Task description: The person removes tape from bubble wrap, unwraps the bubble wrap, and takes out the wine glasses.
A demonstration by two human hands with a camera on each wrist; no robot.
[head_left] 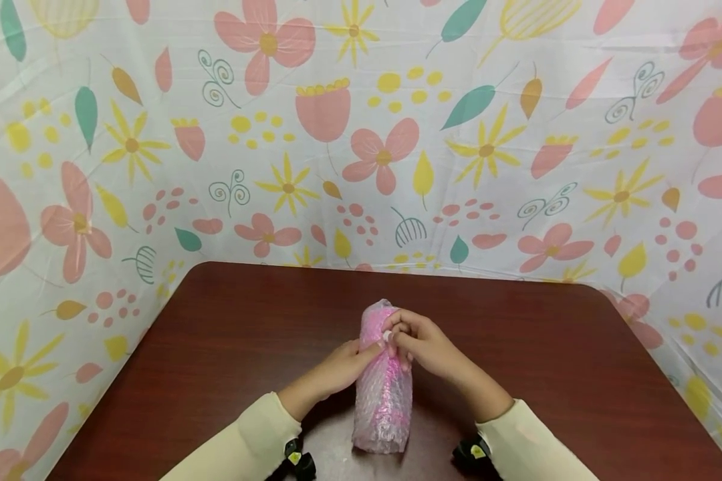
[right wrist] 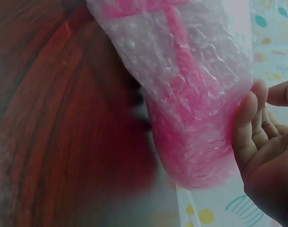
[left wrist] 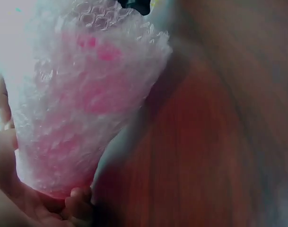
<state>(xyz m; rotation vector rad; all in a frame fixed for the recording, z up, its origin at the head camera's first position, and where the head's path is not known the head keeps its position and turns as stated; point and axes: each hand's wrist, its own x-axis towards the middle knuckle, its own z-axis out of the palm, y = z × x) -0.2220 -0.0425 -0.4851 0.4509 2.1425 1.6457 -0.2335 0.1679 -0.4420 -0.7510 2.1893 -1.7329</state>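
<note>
A long bundle (head_left: 382, 407) in clear bubble wrap, with something bright pink showing through, stands out over the table in front of me. My left hand (head_left: 343, 366) grips its left side, thumb on the front; in the left wrist view the fingers (left wrist: 80, 203) curl round its end. On the upper front, my right hand (head_left: 427, 344) has thumb and index finger bent together at a small whitish bit of the wrap. Its fingers (right wrist: 245, 123) touch the bundle's side in the right wrist view. What lies inside the wrap is blurred by the bubbles.
Under the bundle is a dark red-brown wooden table (head_left: 247, 321) with rounded far corners. A white floral-printed sheet (head_left: 337, 167) hangs behind it and along both sides. Black straps with a yellow mark (head_left: 295, 457) sit at the cream sleeves (head_left: 241, 434).
</note>
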